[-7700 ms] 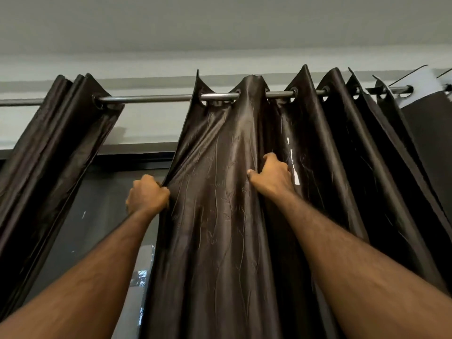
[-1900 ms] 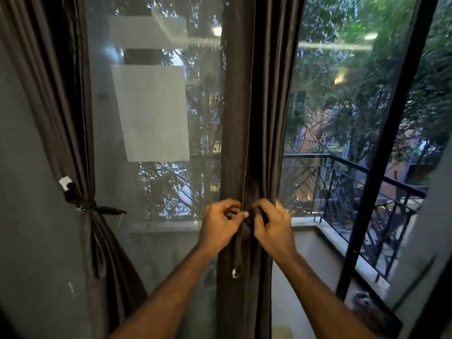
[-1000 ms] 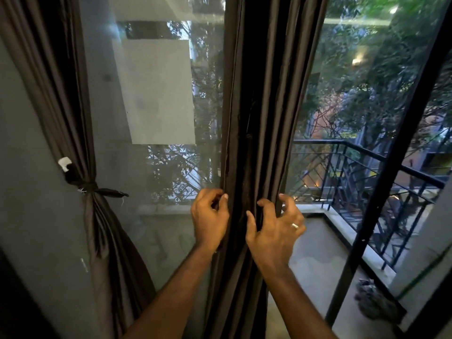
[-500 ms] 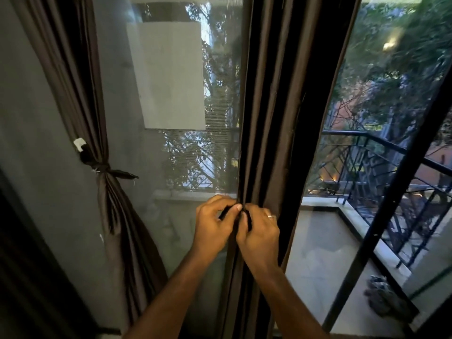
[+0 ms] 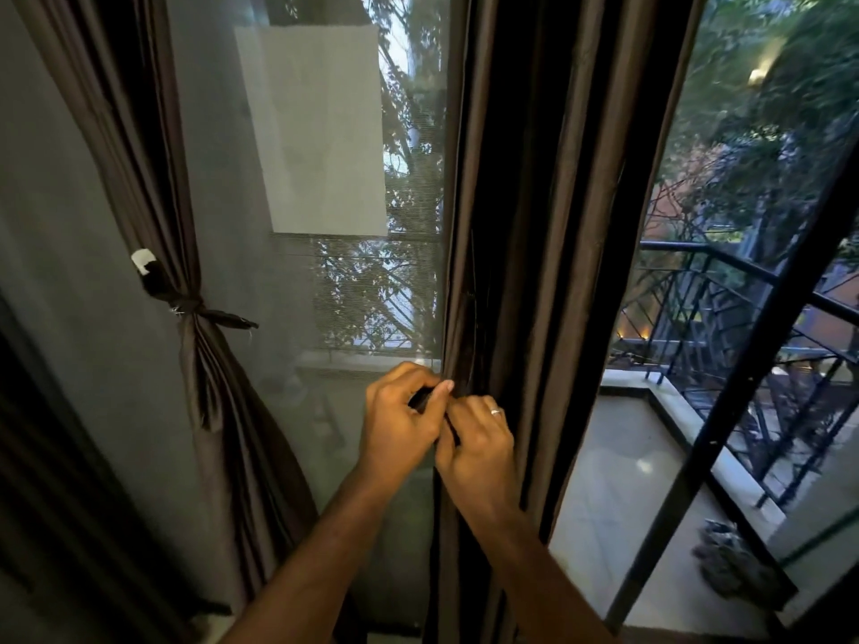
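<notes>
- The window pane (image 5: 297,290) fills the far left half of the scene. A black frame bar (image 5: 743,397) slants down on the right, with a balcony railing (image 5: 725,290) beyond it.
- The middle curtain (image 5: 548,225), dark brown, hangs gathered into a narrow column of folds down the centre, near the person.
- The left curtain (image 5: 139,155) hangs on the left, cinched at its waist by a knotted tie-back (image 5: 195,306), well apart from both hands.
- A white sheet (image 5: 320,132) lies flat on the pane, above the hands and left of the middle curtain.
- The right hand (image 5: 483,448) lies against the left edge of the middle curtain. Its fingers are curled tight into the folds and grip the cloth, and its thumb is hidden behind the other hand.
- The left hand (image 5: 399,425) touches the right hand, just left of it. Its fingers are curled narrow, with the thumb pressed to the forefinger.
- A dark strip (image 5: 420,399) is pinched in that left grip, right beside the curtain's edge.
- A ring (image 5: 496,411) sits on a finger of the right hand.
</notes>
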{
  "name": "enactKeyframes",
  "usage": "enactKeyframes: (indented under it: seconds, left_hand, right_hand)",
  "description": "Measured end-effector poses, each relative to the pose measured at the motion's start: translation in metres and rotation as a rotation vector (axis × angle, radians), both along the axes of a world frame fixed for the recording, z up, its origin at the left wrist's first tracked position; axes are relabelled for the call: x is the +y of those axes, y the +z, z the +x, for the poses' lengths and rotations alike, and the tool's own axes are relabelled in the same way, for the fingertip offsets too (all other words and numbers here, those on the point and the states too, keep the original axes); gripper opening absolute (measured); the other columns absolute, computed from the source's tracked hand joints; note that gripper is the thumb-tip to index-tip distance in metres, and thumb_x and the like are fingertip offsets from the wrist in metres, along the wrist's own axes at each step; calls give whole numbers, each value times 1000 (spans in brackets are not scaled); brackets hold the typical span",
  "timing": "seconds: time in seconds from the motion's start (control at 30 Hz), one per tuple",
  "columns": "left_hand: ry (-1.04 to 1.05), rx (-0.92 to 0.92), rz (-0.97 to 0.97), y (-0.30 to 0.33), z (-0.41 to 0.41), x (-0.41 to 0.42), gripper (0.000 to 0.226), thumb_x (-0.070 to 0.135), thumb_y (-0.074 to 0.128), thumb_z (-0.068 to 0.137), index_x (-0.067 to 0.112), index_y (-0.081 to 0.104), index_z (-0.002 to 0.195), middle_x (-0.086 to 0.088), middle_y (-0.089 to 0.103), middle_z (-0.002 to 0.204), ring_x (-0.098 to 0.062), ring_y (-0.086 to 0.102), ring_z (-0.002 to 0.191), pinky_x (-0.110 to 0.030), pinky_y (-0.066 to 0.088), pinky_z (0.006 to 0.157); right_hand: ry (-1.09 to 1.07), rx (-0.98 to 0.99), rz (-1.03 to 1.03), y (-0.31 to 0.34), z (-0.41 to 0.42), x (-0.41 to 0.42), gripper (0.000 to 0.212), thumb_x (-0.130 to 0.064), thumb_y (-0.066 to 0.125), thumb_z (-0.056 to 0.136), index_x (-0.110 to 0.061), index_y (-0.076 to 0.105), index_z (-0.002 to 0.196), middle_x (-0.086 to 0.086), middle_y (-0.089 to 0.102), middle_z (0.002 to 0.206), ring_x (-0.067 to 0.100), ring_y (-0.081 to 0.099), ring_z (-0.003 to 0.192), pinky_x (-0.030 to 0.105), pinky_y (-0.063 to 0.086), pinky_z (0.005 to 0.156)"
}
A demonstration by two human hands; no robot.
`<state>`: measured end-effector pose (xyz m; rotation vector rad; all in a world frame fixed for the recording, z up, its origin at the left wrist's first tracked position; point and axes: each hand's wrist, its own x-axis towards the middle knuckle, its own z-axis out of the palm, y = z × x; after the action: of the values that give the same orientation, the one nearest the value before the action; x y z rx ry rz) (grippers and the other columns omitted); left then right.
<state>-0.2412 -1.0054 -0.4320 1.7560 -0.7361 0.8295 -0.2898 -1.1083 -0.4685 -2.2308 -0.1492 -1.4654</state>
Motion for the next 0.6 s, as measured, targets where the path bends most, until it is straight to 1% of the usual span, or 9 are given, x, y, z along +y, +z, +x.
enactKeyframes:
  seconds: [0.07, 0.13, 0.23, 0.3, 0.33, 0.4, 0.47, 0.53, 0.6]
  left_hand:
    - [11, -14, 38, -1, 3, 1, 17, 14, 71, 89, 9, 67, 73, 2, 62, 72, -12, 60, 66, -36, 50, 60]
    - [38, -40, 61, -2, 5, 1, 19, 14, 69, 90, 9, 66, 73, 2, 62, 72, -14, 59, 65, -35, 50, 60]
    - [72, -61, 83, -4, 6, -2, 18, 18, 67, 91, 11, 66, 74, 3, 63, 73, -13, 59, 65, -34, 51, 63]
    - [63, -60, 82, -6, 6, -5, 19, 21, 65, 91, 11, 68, 76, 4, 65, 74, -14, 60, 66, -37, 51, 64]
    - [57, -61, 81, -7, 5, -7, 20, 23, 64, 92, 11, 68, 76, 4, 65, 74, -14, 61, 66, -38, 52, 65]
    - [57, -68, 80, -7, 4, -12, 22, 24, 62, 92, 11, 69, 77, 4, 66, 75, -14, 63, 68, -39, 51, 67]
    - [71, -71, 88, -7, 3, -16, 22, 26, 61, 92, 12, 70, 77, 6, 67, 77, -12, 62, 70, -38, 49, 70]
    - [74, -70, 91, -7, 4, -19, 22, 26, 61, 92, 12, 70, 78, 6, 68, 78, -10, 61, 72, -37, 48, 72]
    - [58, -68, 95, -7, 5, -19, 21, 24, 61, 93, 12, 70, 79, 6, 68, 78, -9, 61, 72, -38, 48, 72]
  right_hand:
    - [19, -7, 25, 2, -11, -7, 8, -3, 67, 88, -7, 74, 91, 5, 65, 86, 26, 60, 79, 39, 50, 76]
    - [-21, -53, 134, 5, -26, -17, 10, -8, 73, 87, -6, 73, 96, 8, 63, 97, 25, 61, 89, 35, 49, 82]
    - [-142, -93, 344, 11, -39, -37, 30, -14, 78, 85, -5, 62, 109, 11, 52, 112, 22, 54, 103, 35, 49, 87]
    - [-157, -80, 483, 12, -35, -51, 37, -13, 78, 86, -9, 55, 115, 6, 52, 112, 23, 55, 100, 39, 53, 82]
    - [-155, -59, 524, 12, -32, -54, 35, -12, 75, 88, -12, 56, 117, 4, 55, 107, 22, 57, 94, 41, 54, 79]
    - [-143, -47, 470, 8, -25, -53, 19, -10, 69, 93, -13, 62, 111, 1, 61, 95, 20, 61, 85, 43, 55, 75]
    - [-134, -44, 299, 1, -23, -47, 9, -12, 64, 95, -10, 69, 102, 1, 64, 93, 21, 64, 84, 40, 55, 76]
    - [-150, -27, 176, -5, -22, -40, 11, -15, 63, 95, -9, 71, 100, 3, 66, 93, 24, 65, 85, 36, 52, 79]
    - [-173, -10, 196, -9, -18, -37, 12, -15, 62, 95, -10, 71, 102, 4, 65, 92, 26, 64, 83, 38, 51, 77]
